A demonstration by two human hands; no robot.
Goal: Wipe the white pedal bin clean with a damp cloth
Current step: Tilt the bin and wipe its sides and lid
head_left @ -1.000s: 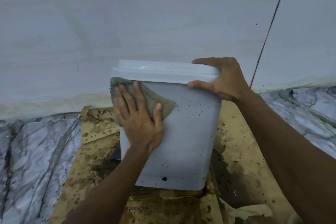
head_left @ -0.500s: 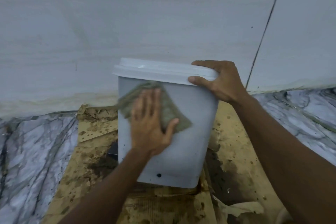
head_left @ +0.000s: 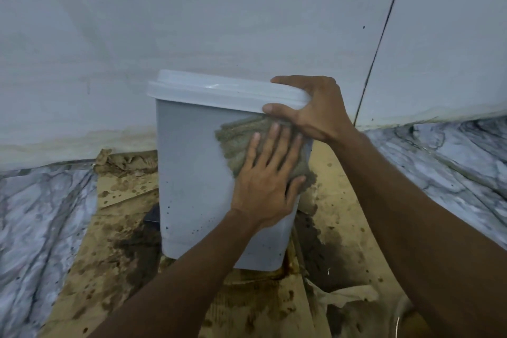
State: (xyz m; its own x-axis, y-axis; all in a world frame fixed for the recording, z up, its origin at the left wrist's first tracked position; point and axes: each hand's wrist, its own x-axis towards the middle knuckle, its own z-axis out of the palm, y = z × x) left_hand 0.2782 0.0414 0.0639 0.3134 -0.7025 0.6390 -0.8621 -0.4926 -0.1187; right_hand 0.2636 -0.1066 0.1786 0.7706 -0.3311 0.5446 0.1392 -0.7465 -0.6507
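Note:
The white pedal bin stands upright on stained cardboard, its lid closed. Small dark specks dot its lower front face. My left hand lies flat with fingers spread, pressing a grey-green damp cloth against the upper right of the bin's front. My right hand grips the right end of the lid's rim, thumb on the front edge, fingers over the top. Part of the cloth is hidden under my left palm.
Stained, wet brown cardboard covers the floor under the bin. Marbled floor shows on both sides. A pale wall with a dark vertical joint stands right behind the bin. A black pedal part peeks out at the bin's lower left.
My left hand has slid the cloth from the upper left of the bin's front across to the upper right. My right hand stays on the lid rim. Fewer specks remain on the wiped area.

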